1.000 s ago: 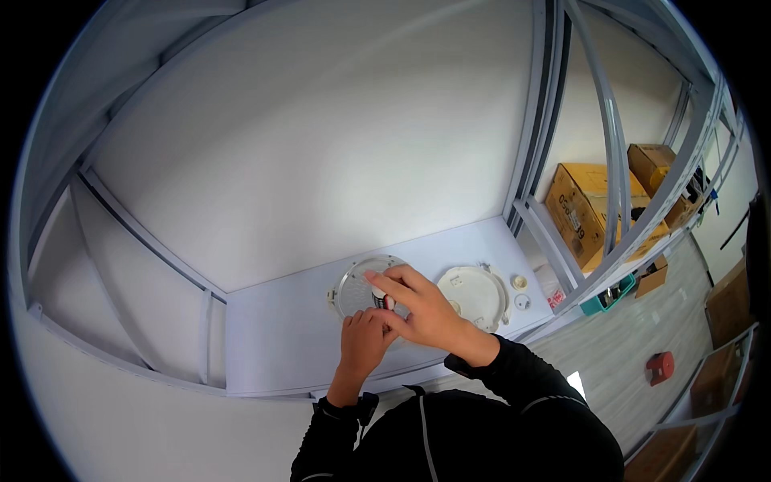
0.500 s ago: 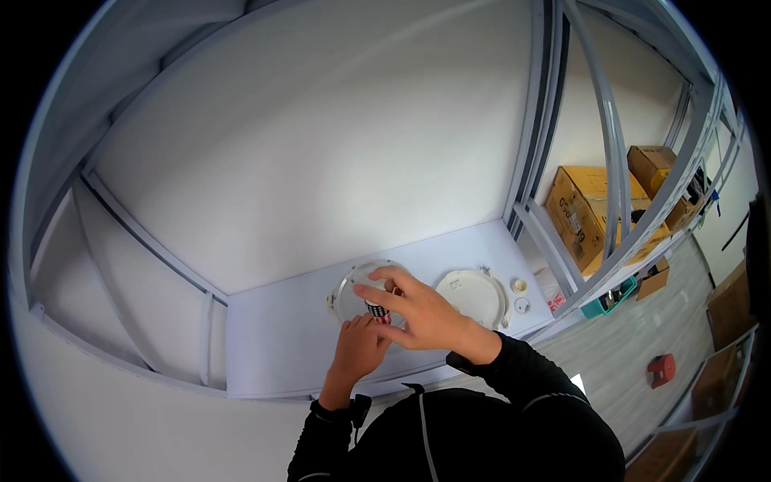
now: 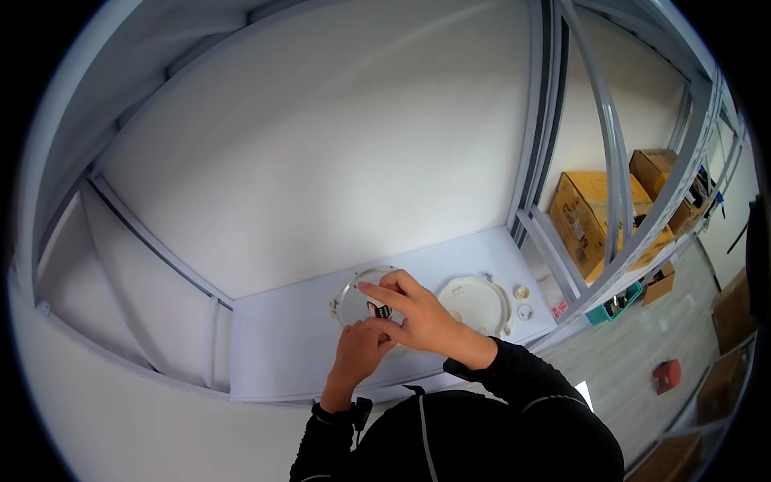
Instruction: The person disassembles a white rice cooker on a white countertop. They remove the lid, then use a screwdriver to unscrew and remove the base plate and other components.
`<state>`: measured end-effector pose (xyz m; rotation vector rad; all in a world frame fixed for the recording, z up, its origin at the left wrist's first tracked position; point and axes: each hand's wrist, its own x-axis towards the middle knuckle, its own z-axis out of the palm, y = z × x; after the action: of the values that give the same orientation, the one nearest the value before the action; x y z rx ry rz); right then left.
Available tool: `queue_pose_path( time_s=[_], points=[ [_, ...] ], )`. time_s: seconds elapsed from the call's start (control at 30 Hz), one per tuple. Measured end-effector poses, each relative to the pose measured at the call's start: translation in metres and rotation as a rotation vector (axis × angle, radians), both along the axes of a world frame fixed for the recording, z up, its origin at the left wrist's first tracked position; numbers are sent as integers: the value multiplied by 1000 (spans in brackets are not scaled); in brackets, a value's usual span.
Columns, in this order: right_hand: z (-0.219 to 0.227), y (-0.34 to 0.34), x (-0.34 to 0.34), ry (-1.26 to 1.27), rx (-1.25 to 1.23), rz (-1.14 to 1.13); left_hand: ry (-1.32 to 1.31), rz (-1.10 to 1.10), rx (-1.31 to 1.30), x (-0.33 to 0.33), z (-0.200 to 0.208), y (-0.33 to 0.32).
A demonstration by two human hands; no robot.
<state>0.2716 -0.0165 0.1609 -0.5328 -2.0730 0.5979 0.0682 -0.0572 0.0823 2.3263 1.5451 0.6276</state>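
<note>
Right hand [image 3: 419, 313] grips small black-white-red item [image 3: 381, 312] over round silvery dish [image 3: 348, 304]; left hand [image 3: 359, 352] just below, grip unclear.

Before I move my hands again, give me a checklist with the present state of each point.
1. Small patterned item at the hands: ok, it shows between the right hand's thumb and forefinger.
2. Left hand close by: ok, its fingers are just below the item.
3. Firm grip: cannot tell, fingers cover part of the item.
4. Silver-rimmed disc in full view: not ok, the hands hide part of it.
5. White round plate on the table: ok, to the disc's right.
</note>
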Motion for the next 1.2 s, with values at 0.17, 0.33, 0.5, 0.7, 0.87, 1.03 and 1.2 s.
queue_pose_path(
  time_s=[0.17, 0.33, 0.5, 0.7, 0.87, 1.03, 1.2],
  points=[
    [2, -2, -8, 93, -71, 87, 92, 26, 109, -4, -11, 2],
    [3, -4, -4, 37, 6, 5, 93, 10, 60, -2, -8, 3],
    [-2, -3, 4, 2, -64, -13, 71, 1, 168, 2, -1, -2],
    [3, -6, 7, 68, -78, -23, 162, 28, 190, 4, -5, 0],
    [0, -2, 8, 52, -71, -23, 164, 30, 131, 1, -1, -1],
    [10, -4, 6, 52, 21, 0, 106, 26, 226, 3, -9, 2],
    [9, -7, 5, 5, -101, -68, 100, 23, 270, 3, -12, 0]
  ],
)
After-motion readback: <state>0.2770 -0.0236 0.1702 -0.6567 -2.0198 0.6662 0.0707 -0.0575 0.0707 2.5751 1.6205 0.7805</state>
